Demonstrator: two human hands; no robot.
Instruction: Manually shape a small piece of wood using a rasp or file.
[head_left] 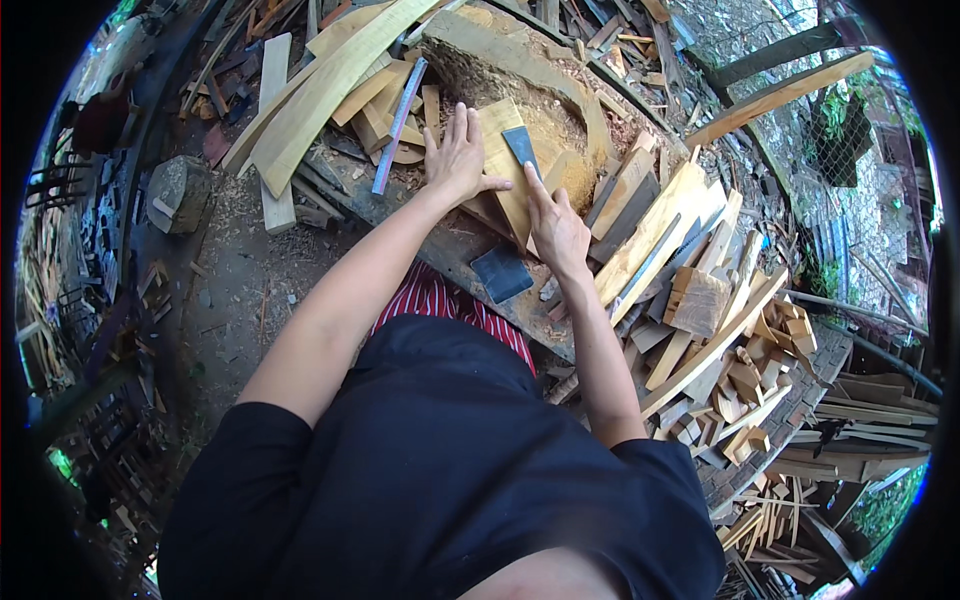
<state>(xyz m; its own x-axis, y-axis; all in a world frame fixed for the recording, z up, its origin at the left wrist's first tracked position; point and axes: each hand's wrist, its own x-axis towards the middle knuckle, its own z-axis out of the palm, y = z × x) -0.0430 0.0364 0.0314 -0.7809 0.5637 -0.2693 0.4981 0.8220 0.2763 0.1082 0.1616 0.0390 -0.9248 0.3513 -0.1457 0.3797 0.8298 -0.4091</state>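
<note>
A pale wooden block (497,135) lies on the bench in front of me. My left hand (457,165) is open at its left side, fingers stretched away from me and the thumb reaching onto the wood. On the block's face lies a dark grey strip that looks like sandpaper (518,144). My right hand (557,232) grips the near end of this strip, with the index finger extended along it and the other fingers curled. Closer to my body, a dark square sheet (502,274), similar in colour, rests on the bench.
A blue and red straight strip (400,125) lies left of my left hand, among long planks (330,100). Sawdust fills a hollowed wooden piece (510,55) beyond the block. Stacked offcuts (700,300) crowd the right. A stone-like block (180,195) stands at left.
</note>
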